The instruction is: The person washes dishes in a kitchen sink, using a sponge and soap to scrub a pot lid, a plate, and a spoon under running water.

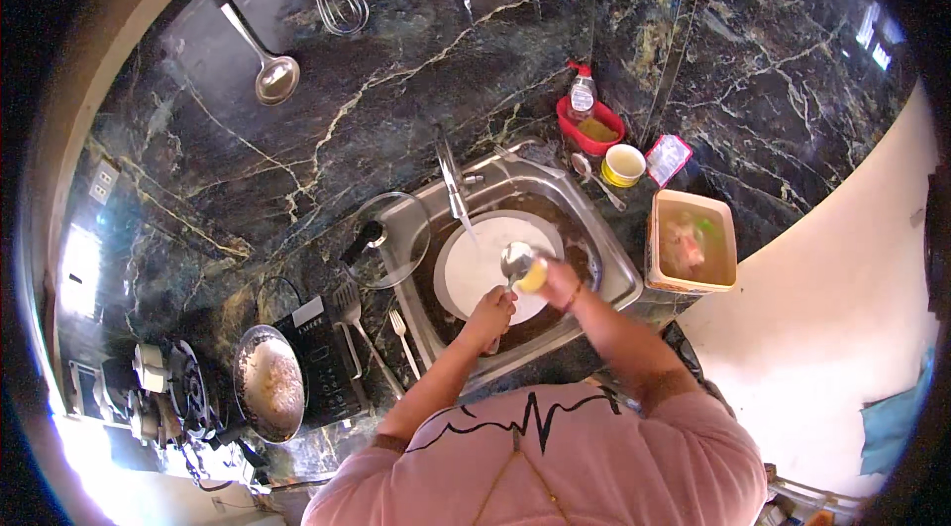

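Note:
Over the sink, my left hand is closed around the handle of a metal ladle, its round bowl pointing up and away from me. My right hand, slightly blurred, presses a yellow sponge against the ladle just below the bowl. Beneath both hands a large white round plate lies in the basin, with darker water around it. The faucet reaches over the plate, and a thin stream appears to fall from its spout.
A glass lid rests on the sink's left corner. Further left are a fork, a spatula and a frying pan on a black cooktop. To the right stand a red soap caddy, a yellow cup and a water-filled tub.

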Motion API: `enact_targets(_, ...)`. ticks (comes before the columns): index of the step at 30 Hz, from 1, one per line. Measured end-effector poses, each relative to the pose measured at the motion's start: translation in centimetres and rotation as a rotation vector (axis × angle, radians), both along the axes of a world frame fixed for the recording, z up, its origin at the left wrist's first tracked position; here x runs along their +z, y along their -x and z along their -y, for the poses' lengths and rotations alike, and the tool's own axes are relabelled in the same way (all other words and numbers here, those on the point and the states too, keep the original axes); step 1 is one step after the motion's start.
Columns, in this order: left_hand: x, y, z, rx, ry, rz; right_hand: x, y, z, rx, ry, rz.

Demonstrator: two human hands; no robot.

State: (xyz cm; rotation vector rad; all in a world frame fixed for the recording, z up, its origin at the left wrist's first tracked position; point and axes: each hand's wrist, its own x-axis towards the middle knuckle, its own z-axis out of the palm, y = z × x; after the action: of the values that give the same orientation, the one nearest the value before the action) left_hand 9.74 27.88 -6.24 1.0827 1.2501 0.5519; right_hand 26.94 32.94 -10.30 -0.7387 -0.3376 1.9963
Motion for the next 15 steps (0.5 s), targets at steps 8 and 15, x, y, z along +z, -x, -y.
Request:
enact_targets(8,-3.0,-0.9,-0.4,-0.215,-0.543,-0.04,-4.8,0.2,-1.6,-0.259,-0.366,0.624)
enact_targets(15,-0.7,-1.4,-1.4,0.066,-0.058,0.124,-0.2,3.9,2.2,-0.38,-0.283,0.509)
